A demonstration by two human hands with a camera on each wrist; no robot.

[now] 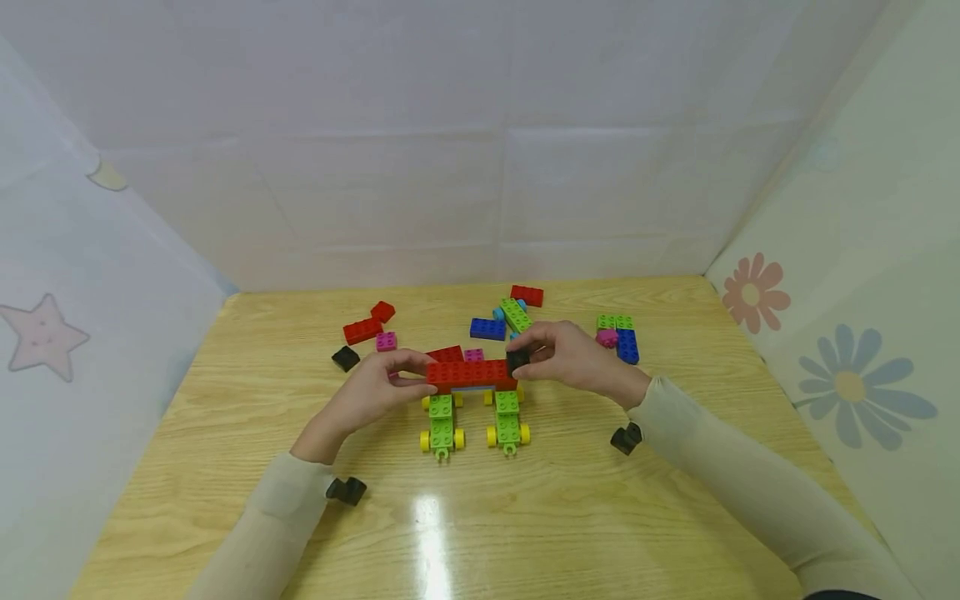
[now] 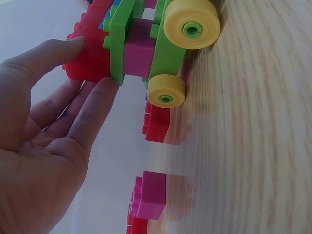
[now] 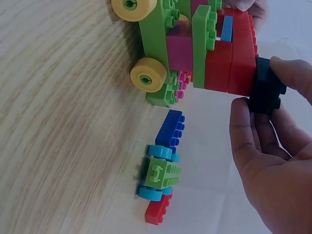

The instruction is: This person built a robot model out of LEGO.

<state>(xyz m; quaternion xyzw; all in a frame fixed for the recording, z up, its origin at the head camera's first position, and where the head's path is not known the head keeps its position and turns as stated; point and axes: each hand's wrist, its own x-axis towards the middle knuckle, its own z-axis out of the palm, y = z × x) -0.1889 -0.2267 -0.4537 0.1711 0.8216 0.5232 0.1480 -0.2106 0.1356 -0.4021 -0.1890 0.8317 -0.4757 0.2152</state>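
Note:
Two green wheeled bases (image 1: 442, 427) with yellow wheels stand side by side, bridged on top by stacked red bricks (image 1: 472, 373). Magenta bricks (image 2: 140, 46) sit between green layers beneath the red ones. My left hand (image 1: 375, 387) holds the left end of the red stack, thumb on the studded side and fingertips at the lower edge. With thumb and fingers my right hand (image 1: 573, 358) pinches a black brick (image 3: 265, 85) right at the right end of the upper red brick. In the right wrist view, a blue piece (image 3: 227, 28) shows between the red bricks.
Behind the build lie a blue brick (image 1: 487, 329), a green base with light-blue wheels (image 1: 515, 314) and a red brick (image 1: 527, 296). Red bricks (image 1: 363, 331), a magenta brick (image 1: 386, 341) and a black brick (image 1: 346, 359) lie left; green, blue (image 1: 627, 347) and magenta ones right.

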